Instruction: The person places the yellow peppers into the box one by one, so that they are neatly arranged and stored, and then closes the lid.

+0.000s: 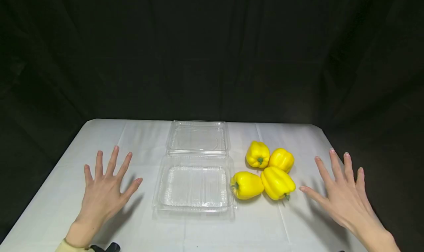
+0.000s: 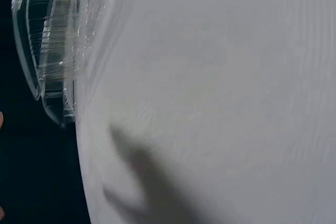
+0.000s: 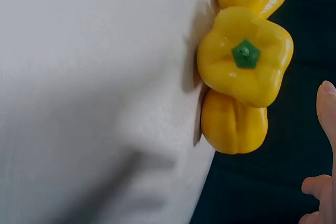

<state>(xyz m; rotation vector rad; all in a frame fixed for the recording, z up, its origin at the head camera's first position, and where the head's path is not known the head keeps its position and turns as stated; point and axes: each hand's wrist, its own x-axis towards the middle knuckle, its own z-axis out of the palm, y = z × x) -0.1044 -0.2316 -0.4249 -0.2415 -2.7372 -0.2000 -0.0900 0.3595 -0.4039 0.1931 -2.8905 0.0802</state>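
Observation:
My left hand (image 1: 103, 195) hovers over the left side of the table with its fingers spread, holding nothing. Over the right edge, my right hand (image 1: 346, 197) is spread in the same way, its thumb pointing toward the peppers. Between the hands lies a clear plastic clamshell box (image 1: 195, 185), its lid (image 1: 198, 136) folded back flat behind the base. Several yellow bell peppers with green stems are clustered right of the box. The front left pepper (image 1: 246, 185) sits right at the box's side; another pepper (image 3: 245, 56) faces the right wrist camera stem first.
A white cloth covers the table (image 1: 205, 233), and its far edge runs just behind the lid. Black curtain (image 1: 205, 53) hangs at the back and sides. A small black object (image 1: 112, 247) shows by the left wrist.

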